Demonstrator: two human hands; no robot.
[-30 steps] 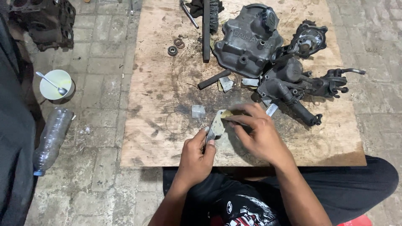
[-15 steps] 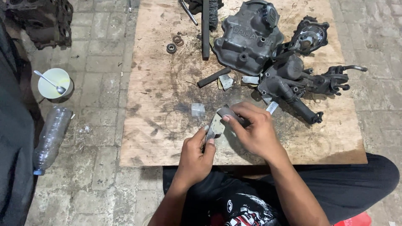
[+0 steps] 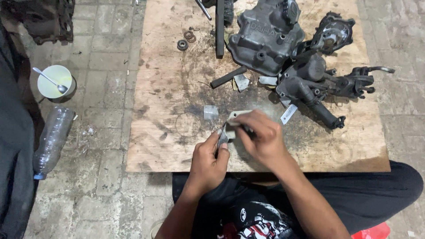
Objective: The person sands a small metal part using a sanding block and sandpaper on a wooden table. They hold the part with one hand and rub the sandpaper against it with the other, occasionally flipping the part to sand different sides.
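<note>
Small pale metal plate (image 3: 233,119) (grimy), tilted above board

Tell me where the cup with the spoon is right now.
In the head view the cup stands on the paving, left of the wooden board, just above the plastic bottle.

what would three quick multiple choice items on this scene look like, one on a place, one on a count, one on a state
1. Where is the cup with the spoon?
A. on the board
B. on the paving left of the board
C. in the person's lap

2. How many hands grip the small pale part?
A. none
B. one
C. two

3. How does the plastic bottle lie?
A. upright
B. on its side
C. hanging

Key: 1 B, the cup stands on the paving, off the wooden board. 2 C, the left hand and right hand both pinch the small pale part. 3 B, the plastic bottle lies flat on the paving.
</note>
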